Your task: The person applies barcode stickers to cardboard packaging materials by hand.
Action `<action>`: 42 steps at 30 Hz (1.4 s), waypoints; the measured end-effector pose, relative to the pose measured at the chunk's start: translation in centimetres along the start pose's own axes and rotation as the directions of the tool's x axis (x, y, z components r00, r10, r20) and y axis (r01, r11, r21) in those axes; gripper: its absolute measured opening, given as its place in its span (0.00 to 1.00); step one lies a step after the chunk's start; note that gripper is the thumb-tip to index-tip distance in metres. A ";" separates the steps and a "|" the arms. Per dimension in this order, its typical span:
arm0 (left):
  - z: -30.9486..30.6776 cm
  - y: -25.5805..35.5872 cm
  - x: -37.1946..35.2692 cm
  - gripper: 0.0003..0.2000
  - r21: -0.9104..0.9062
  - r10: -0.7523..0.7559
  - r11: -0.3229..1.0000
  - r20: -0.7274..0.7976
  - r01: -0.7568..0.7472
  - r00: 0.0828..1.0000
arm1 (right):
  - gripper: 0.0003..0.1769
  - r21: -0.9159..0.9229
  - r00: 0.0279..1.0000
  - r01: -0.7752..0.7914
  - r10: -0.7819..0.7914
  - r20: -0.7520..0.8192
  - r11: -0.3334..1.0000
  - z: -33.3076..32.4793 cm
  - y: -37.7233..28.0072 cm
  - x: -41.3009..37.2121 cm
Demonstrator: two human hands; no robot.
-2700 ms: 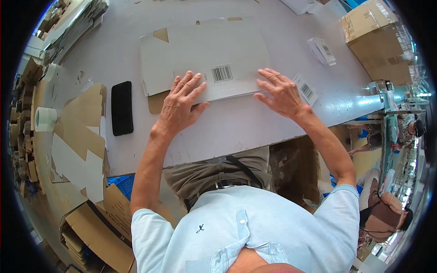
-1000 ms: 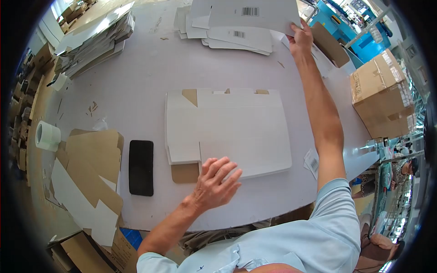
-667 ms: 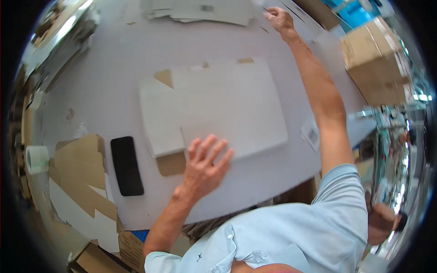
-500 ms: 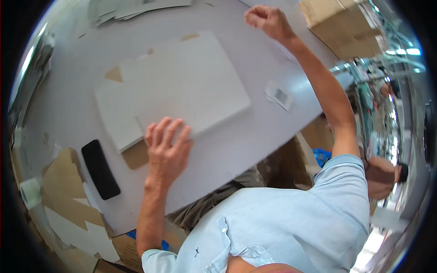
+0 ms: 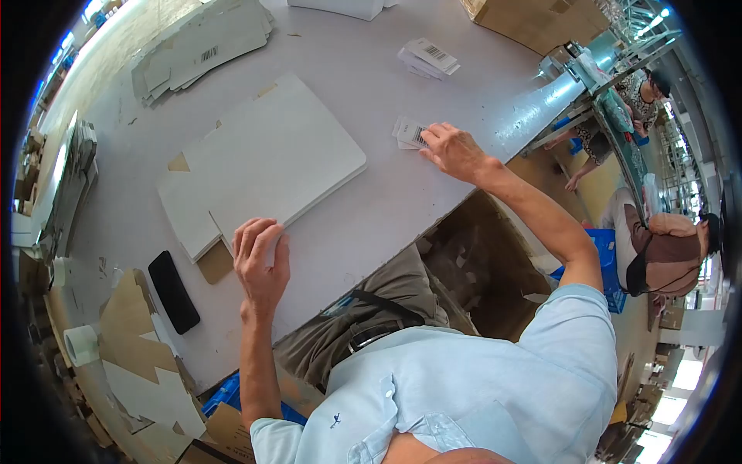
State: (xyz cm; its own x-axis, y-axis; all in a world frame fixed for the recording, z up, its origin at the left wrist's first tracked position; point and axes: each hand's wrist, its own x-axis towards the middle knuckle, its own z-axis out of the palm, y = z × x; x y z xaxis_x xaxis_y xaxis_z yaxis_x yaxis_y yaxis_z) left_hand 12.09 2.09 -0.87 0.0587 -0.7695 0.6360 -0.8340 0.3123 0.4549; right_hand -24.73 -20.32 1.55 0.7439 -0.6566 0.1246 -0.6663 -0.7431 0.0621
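Now reaching barcoded cards [image 5: 406,130] at one o'clock, within grasp of half-open right hand [image 5: 457,155], hold unclear, with loosely open, empty left hand [image 5: 261,271] beside white cardboard [image 5: 267,158] at ten.

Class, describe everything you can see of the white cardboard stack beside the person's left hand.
The white cardboard stack lies flat on the table, its plain, matt upper face roughly rectangular with a stepped near edge. Small brown patches show along the far edge; a brown flap juts out near the left hand. Whether that hand's fingertips touch the stack is unclear.
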 end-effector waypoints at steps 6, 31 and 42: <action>1.8 3.9 -0.9 0.07 -0.290 -0.146 0.948 -0.021 0.133 0.989 | 0.03 -0.167 0.979 0.200 -0.202 0.008 0.965 1.6 1.3 0.3; 6.4 10.3 -0.9 0.05 -0.580 -0.172 0.767 0.226 0.274 0.959 | 0.03 -0.228 0.985 0.165 -0.149 0.083 0.960 1.4 1.7 -0.9; 7.1 10.6 -0.4 0.08 -0.754 -0.447 0.210 0.492 0.622 0.747 | 0.06 -0.086 0.912 0.212 -0.229 -0.341 0.973 -2.9 -1.3 -2.2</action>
State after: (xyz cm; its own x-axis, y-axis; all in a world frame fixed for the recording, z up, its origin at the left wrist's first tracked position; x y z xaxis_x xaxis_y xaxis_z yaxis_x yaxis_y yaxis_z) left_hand -0.68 1.76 -0.77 0.1468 -0.9885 -0.0353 0.2752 0.0066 0.9614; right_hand -25.59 -17.55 4.07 0.8130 -0.3845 0.4372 -0.4953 -0.8515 0.1722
